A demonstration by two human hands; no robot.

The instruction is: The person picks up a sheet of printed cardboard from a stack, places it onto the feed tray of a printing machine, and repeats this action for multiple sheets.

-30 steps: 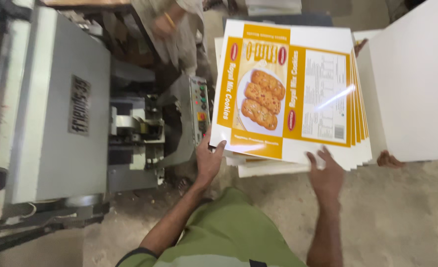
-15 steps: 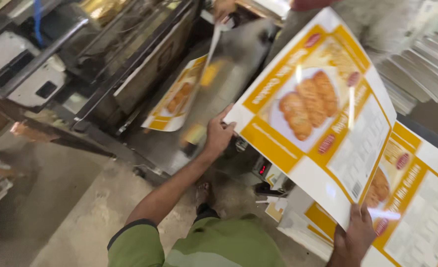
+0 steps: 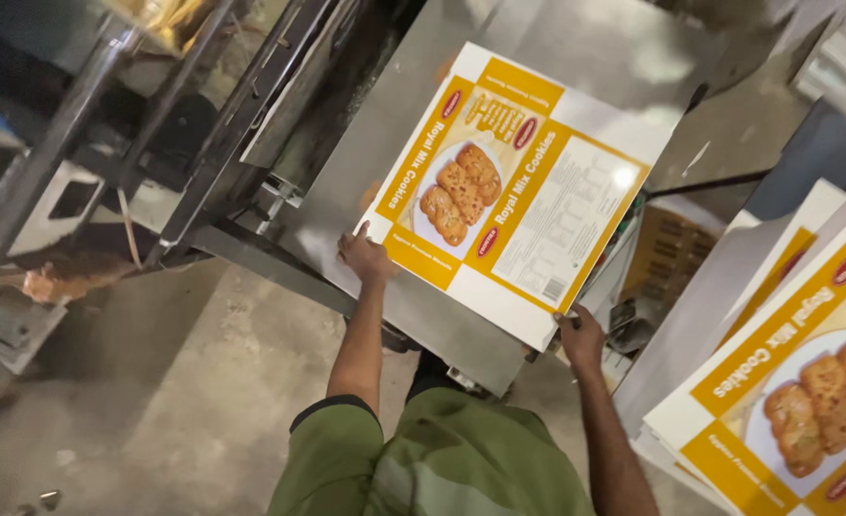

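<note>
Left hand (image 3: 364, 256), right hand (image 3: 581, 336) grip printed carton sheet (image 3: 514, 191) flat over steel machine table (image 3: 413, 124).

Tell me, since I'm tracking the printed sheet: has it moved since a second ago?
Yes. The printed sheet has gone from the stack onto the metal table.

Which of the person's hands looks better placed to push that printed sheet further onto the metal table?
Probably the left hand: it grips the sheet at the corner already lying on the metal table. The right hand holds the corner that overhangs the table's edge.

Flat yellow-and-white printed carton sheet (image 3: 514, 191)
</note>
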